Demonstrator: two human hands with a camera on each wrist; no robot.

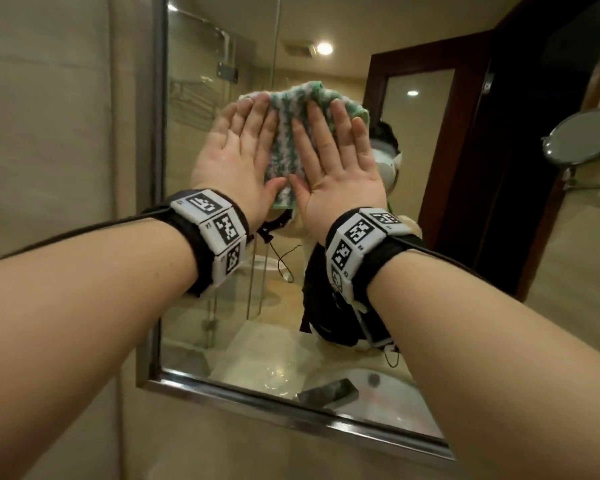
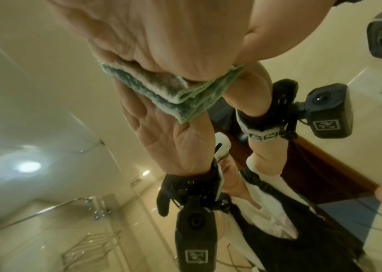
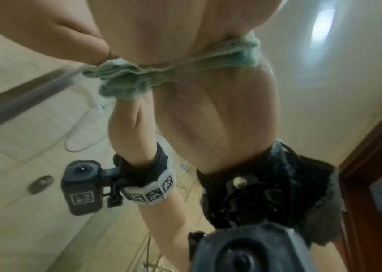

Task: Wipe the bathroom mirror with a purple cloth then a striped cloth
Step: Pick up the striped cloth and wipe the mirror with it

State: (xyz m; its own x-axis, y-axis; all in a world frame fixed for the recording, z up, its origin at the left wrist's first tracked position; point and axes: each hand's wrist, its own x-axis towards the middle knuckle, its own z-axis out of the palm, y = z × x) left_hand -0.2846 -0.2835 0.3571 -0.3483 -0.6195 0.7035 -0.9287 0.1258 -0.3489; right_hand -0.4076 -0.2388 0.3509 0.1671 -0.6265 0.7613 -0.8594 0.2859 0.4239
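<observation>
A green-and-white striped cloth (image 1: 288,133) lies flat against the bathroom mirror (image 1: 222,323), at about head height. My left hand (image 1: 236,147) presses its left part and my right hand (image 1: 336,161) its right part, fingers straight and pointing up, thumbs nearly meeting. In the left wrist view my left hand's palm (image 2: 161,36) sits on the folded cloth edge (image 2: 161,88), with its reflection just below. From the right wrist the right palm (image 3: 173,27) shows pressed on the bunched cloth (image 3: 185,60). No purple cloth is in view.
The mirror's metal frame (image 1: 257,400) runs along the bottom, with a tiled wall (image 1: 49,133) to the left. A round swivel mirror (image 1: 582,136) juts from the right wall beside a dark wooden door frame (image 1: 551,133). A basin and tap (image 1: 329,393) are reflected low down.
</observation>
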